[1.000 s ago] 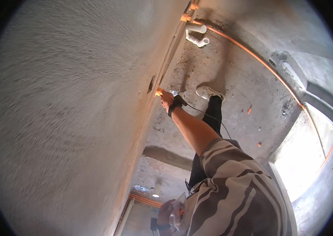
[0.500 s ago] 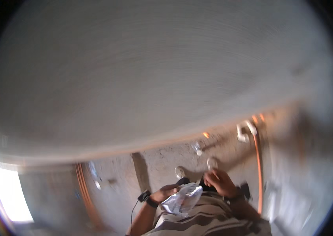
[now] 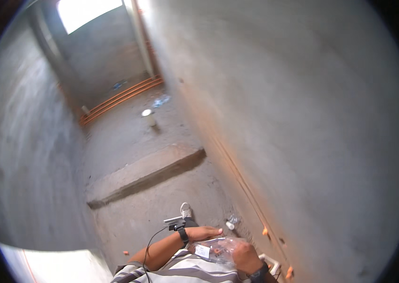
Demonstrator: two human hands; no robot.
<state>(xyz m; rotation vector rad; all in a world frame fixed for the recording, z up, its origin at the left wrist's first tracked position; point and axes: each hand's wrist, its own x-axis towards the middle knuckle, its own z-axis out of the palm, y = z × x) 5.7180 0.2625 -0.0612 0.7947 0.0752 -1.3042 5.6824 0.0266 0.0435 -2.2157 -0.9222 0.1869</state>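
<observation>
grasping with the curled right hand [image 3: 245, 256] a clear plastic bag [image 3: 219, 257], stretched lengthwise leftward across the striped shirt [image 3: 180, 264], just below the extended left hand [image 3: 203, 232], of uncertain hold.
</observation>
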